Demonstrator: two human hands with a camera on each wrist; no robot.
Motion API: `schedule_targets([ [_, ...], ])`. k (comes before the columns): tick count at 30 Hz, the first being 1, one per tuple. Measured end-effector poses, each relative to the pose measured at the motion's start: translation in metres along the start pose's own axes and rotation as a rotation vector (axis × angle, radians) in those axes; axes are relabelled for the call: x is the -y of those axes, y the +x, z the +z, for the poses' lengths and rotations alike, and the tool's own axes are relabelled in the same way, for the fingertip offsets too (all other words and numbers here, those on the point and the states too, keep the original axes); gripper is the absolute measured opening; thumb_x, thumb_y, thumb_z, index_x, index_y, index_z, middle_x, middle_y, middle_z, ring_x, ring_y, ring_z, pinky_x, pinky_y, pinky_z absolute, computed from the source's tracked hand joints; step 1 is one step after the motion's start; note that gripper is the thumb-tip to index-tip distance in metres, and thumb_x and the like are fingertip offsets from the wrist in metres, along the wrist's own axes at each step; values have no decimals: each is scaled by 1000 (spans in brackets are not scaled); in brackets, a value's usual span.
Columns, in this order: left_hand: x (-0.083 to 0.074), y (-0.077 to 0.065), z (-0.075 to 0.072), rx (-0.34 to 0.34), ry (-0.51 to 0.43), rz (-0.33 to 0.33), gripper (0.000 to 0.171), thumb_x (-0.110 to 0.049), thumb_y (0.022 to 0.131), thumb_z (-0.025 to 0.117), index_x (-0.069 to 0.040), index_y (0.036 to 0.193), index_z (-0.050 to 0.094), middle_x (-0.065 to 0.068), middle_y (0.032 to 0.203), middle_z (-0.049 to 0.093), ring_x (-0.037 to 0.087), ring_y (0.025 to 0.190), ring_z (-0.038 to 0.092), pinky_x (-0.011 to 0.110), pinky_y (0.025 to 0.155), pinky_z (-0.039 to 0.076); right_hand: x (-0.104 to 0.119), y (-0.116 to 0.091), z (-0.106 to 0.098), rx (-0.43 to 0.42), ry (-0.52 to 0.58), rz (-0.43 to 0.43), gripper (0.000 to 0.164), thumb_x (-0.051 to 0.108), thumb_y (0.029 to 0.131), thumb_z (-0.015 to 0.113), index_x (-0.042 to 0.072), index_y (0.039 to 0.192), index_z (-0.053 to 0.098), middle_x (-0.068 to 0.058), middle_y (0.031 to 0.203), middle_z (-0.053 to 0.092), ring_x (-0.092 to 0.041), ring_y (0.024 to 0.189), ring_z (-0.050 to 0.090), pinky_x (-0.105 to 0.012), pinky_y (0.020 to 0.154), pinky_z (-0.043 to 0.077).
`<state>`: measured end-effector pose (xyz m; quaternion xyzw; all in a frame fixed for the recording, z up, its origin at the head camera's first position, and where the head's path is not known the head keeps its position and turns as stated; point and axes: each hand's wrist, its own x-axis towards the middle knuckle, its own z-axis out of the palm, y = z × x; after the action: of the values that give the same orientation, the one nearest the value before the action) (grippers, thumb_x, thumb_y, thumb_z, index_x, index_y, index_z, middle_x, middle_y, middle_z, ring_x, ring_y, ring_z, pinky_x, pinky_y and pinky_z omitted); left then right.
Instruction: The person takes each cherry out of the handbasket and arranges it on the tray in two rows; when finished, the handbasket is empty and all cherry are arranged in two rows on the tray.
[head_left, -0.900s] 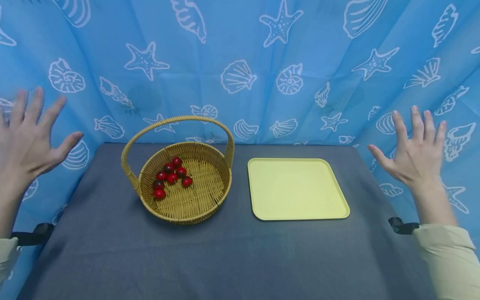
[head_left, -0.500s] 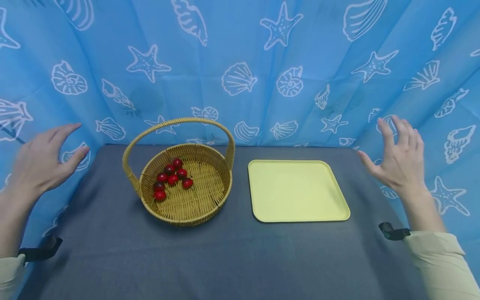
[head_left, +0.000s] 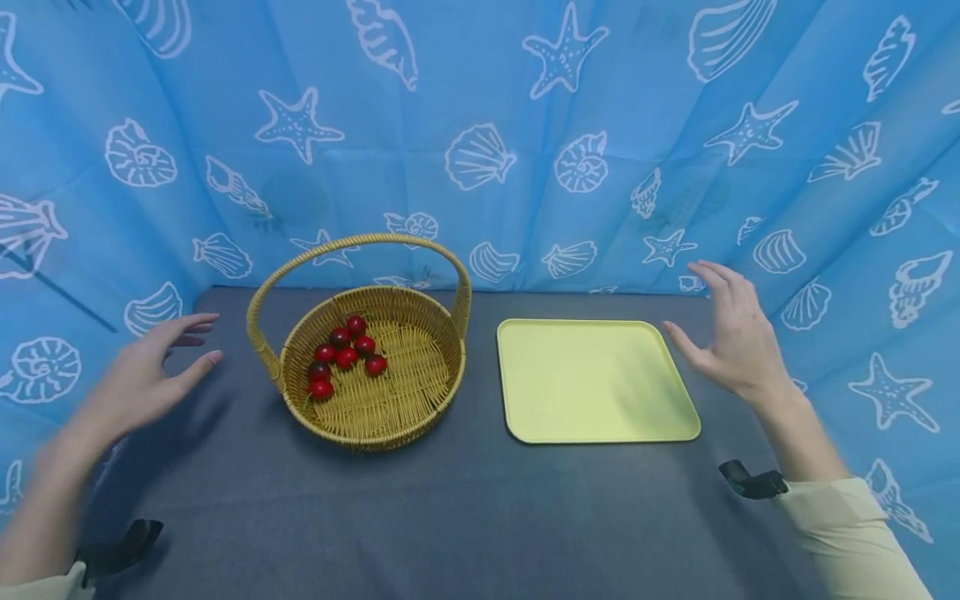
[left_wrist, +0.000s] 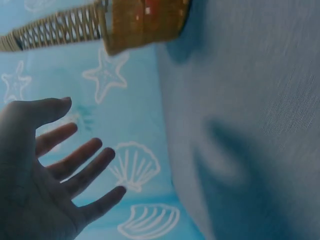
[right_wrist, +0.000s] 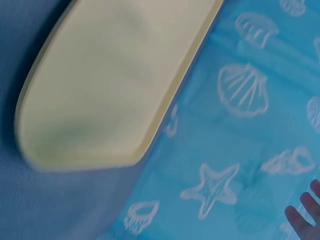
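Note:
A round wicker basket [head_left: 405, 392] with a tall arched handle stands left of the middle on the table. Several dark red cherries [head_left: 347, 358] lie in its left half. My left hand [head_left: 142, 383] hovers left of the basket, fingers spread loosely around nothing; the left wrist view shows the hand [left_wrist: 55, 185] below the basket's handle [left_wrist: 60, 29]. A pale yellow rectangular tray [head_left: 596, 383] lies flat to the right of the basket, bare. Beyond its right edge my right hand [head_left: 738, 337] is held in the air, thumb apart from the fingers, holding nothing.
A grey cloth [head_left: 450, 517] covers the table. Behind it and at both sides hangs a blue curtain [head_left: 420, 125] printed with white shells and starfish. Black straps [head_left: 752, 481] sit at both wrists, beside light sleeves [head_left: 847, 533].
Both hands have come inward and lower from the sides, the left toward the basket, the right toward the tray. Basket, cherries and tray keep their places.

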<state>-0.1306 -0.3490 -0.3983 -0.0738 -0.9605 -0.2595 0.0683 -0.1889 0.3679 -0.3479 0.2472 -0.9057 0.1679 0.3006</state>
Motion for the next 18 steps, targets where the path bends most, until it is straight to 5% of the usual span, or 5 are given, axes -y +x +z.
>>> schedule_targets([
  [5, -15, -17, 14, 39, -127, -30, 55, -27, 109, 69, 0, 154, 51, 31, 148, 58, 50, 129, 60, 76, 104, 53, 30, 6, 14, 22, 154, -21, 76, 15, 87, 80, -1, 156, 50, -29, 149, 58, -49, 136, 53, -61, 110, 49],
  [9, -26, -31, 26, 32, -228, -41, 48, -22, 105, 75, -3, 145, 56, 24, 142, 62, 0, 117, 65, 29, 96, 68, 56, 10, 30, 62, 281, -22, 72, 1, 87, 82, -2, 153, 53, -24, 144, 65, -40, 132, 60, -31, 108, 54],
  [12, -35, -39, 34, 39, -318, -56, 43, -19, 105, 75, -2, 141, 57, 21, 138, 62, -24, 108, 54, 3, 85, 59, 75, 13, 42, 109, 382, -7, 65, -3, 89, 81, 1, 149, 57, -17, 138, 70, -30, 128, 64, -22, 103, 60],
  [18, -57, -53, 52, 34, -416, -114, 39, -21, 107, 73, -4, 139, 59, 17, 139, 62, -20, 106, 61, 6, 85, 61, 114, 26, 62, 247, 608, 49, 46, 0, 96, 78, 7, 140, 64, -12, 130, 73, -18, 118, 70, -33, 93, 71],
])
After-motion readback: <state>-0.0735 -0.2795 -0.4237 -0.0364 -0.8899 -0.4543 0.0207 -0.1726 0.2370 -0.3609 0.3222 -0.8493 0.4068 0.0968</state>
